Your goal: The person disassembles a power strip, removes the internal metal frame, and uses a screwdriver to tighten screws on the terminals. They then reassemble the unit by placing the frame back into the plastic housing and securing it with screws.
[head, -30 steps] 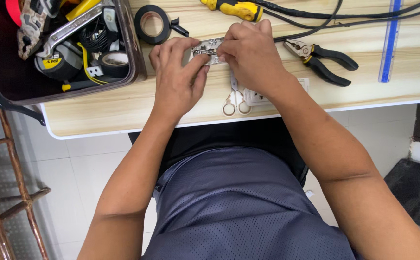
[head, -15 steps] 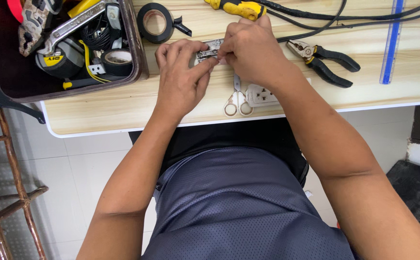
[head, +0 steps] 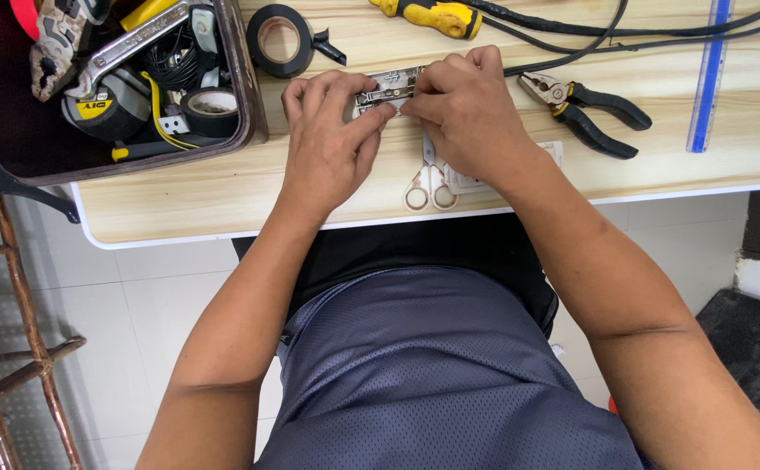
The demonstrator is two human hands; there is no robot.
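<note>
Fingers of your left hand (head: 332,144) and right hand (head: 467,113) pinch the small metal socket frame (head: 386,87) near the bench's far edge; keep it flat, steady, clear of the scissors (head: 430,178).

Bright, even light, soft shadows, sharp focus, slight bending at edges.

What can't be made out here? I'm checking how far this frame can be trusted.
Head view only:
- Small metal part: middle hidden by the left hand and right hand; its details are too small.
- White scissors: blades under the right hand.
- White plate: mostly covered by the wrist.
- Yellow screwdriver: cut off by the top edge.
</note>
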